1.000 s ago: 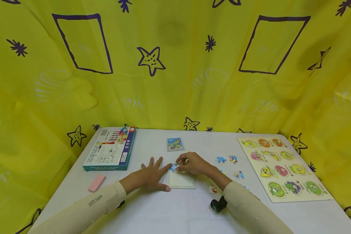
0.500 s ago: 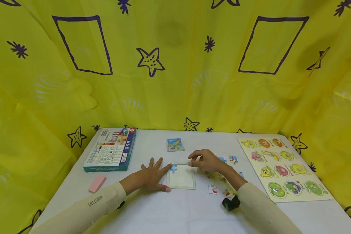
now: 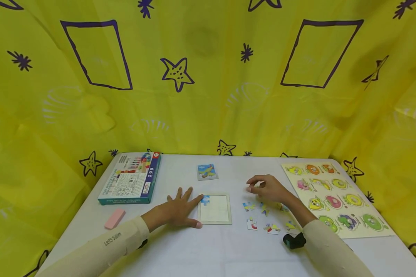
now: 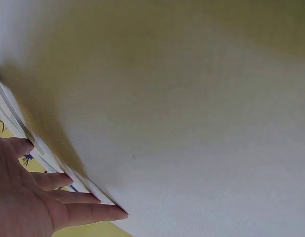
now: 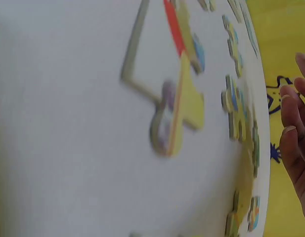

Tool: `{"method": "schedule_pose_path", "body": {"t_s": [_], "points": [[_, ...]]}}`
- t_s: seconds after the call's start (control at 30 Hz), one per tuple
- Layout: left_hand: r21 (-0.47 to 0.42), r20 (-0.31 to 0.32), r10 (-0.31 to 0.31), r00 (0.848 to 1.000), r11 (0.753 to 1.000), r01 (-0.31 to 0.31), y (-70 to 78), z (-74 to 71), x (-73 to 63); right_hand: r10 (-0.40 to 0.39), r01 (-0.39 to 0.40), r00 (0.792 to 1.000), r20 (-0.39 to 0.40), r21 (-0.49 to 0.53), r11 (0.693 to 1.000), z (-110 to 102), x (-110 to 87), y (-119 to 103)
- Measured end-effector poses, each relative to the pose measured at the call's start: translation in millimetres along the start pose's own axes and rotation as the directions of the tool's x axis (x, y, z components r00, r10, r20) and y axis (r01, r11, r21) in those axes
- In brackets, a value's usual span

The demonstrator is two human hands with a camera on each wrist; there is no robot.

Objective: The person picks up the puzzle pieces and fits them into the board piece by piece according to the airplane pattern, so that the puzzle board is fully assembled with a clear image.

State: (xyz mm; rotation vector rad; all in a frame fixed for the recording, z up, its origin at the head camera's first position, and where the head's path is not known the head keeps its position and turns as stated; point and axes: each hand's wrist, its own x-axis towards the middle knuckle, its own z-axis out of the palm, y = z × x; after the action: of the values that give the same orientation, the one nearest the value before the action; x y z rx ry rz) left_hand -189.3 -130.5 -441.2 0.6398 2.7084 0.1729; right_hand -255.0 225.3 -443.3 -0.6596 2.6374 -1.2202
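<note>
A small pale puzzle tray (image 3: 217, 214) lies in the middle of the table, with one blue jigsaw piece (image 3: 206, 200) in its upper left corner. My left hand (image 3: 179, 211) rests flat with spread fingers at the tray's left side; its index fingertip touches the upper left corner and its thumb is by the lower left edge. Over the loose jigsaw pieces (image 3: 252, 224) to the right of the tray, my right hand (image 3: 268, 188) hovers with fingers loosely bent. In the right wrist view no thing shows between its fingers (image 5: 290, 118), and a blurred jigsaw piece (image 5: 192, 106) lies near the camera.
Behind the tray lies a small airplane picture (image 3: 207, 171). At the left are a cardboard box (image 3: 131, 177) and a pink eraser-like block (image 3: 114, 218). A fruit puzzle board (image 3: 332, 200) lies at the right, and a yellow curtain (image 3: 208, 115) hangs behind the table.
My right hand has left the blue piece in the tray's corner and moved right, over the loose pieces. The left hand has stayed in place.
</note>
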Motion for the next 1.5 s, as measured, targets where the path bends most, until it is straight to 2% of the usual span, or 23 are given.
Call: {"method": "schedule_pose_path", "body": {"t_s": [0.17,0.33,0.53,0.7,0.93,1.3,1.5], "points": [[-0.008,0.006,0.005,1.0,1.0,-0.005,-1.1,0.0,0.6,0.027,-0.028,0.999,-0.026,-0.019,0.999,-8,-6.5,11],[-0.01,0.003,0.014,1.0,1.0,-0.014,-1.7,0.0,0.6,0.067,-0.07,0.997,-0.039,-0.087,0.994,-14,-10.3,20],[-0.004,-0.008,0.01,1.0,1.0,-0.01,-0.9,0.8,-0.2,0.019,-0.027,0.999,-0.047,-0.17,0.985,-18,-12.5,28],[-0.005,-0.007,0.007,1.0,1.0,-0.007,-0.6,1.0,0.2,0.006,-0.017,0.998,-0.057,-0.191,0.981,-19,-14.6,29],[0.012,-0.01,0.003,1.0,1.0,-0.002,-1.8,2.2,1.8,0.073,-0.088,0.995,-0.071,-0.246,0.965,-22,-16.2,28],[0.004,0.002,-0.002,1.0,1.0,0.002,-1.3,2.3,2.7,0.146,-0.147,0.989,-0.024,-0.244,0.959,-23,-11.2,27],[0.005,-0.001,0.001,1.0,1.0,-0.001,-2.2,2.4,2.8,0.16,-0.16,0.987,-0.021,-0.224,0.961,-24,-10.7,25]]}}
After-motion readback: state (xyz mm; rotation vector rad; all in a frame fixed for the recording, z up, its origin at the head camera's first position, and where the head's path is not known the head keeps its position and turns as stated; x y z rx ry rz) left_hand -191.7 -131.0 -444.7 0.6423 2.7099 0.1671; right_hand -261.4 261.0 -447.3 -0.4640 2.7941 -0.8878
